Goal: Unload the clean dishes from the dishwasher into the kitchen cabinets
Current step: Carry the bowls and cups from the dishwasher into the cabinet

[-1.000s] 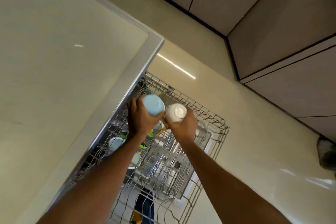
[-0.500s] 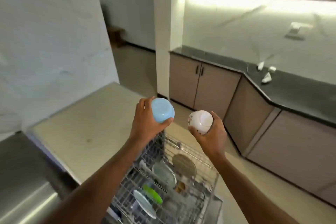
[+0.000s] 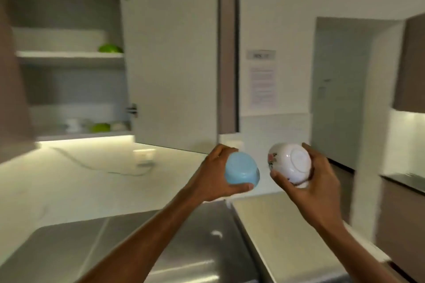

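Hands are both holding bowls in the head view, raised side by side above the counter (image 3: 287,234). The left hand (image 3: 212,173) is gripping a blue bowl (image 3: 241,171), fingers curling over its top and thumb pressing underneath, base turned toward the camera. The right hand (image 3: 318,181) is clasping a white bowl (image 3: 289,163) with a floral print, thumb hooking its lower edge and fingers wrapping the far side. The two bowls are sitting near each other without touching. An upper cabinet (image 3: 69,55) is standing open up to the left, its door (image 3: 170,53) swinging out just above the left hand; green dishes (image 3: 110,48) are resting on its shelves. A steel sink surface (image 3: 138,243) is lying below the forearms, with open air between the bowls and the shelves
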{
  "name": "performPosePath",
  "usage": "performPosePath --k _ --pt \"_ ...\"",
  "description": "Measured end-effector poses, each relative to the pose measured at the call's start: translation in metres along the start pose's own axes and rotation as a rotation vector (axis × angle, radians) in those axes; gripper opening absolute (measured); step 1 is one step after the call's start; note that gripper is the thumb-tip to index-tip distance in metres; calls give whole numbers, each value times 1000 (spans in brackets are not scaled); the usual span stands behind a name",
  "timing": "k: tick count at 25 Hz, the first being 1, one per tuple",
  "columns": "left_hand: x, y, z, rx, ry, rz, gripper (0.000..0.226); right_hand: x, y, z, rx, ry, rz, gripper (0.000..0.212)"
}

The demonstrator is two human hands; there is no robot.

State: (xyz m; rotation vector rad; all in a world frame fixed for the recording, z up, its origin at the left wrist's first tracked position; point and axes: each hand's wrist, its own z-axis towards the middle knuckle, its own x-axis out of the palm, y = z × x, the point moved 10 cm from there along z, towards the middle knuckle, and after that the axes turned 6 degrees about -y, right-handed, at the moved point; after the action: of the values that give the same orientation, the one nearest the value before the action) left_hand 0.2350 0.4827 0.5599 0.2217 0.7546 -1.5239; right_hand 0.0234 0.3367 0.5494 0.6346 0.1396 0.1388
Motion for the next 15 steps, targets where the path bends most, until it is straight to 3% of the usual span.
performPosePath --k 4,7,12,15 --pt "-154 64 -28 -44 -28 136 94 111 122 -3 -124 154 272 92" --pt "-262 122 -37 -140 -202 227 97 204 193 2 -222 236 384 92" --pt "-402 224 -27 -273 -395 390 106 365 257 21 -287 323 446 102" --pt "-478 290 4 -345 -582 397 98 464 293 52 -307 344 465 109"
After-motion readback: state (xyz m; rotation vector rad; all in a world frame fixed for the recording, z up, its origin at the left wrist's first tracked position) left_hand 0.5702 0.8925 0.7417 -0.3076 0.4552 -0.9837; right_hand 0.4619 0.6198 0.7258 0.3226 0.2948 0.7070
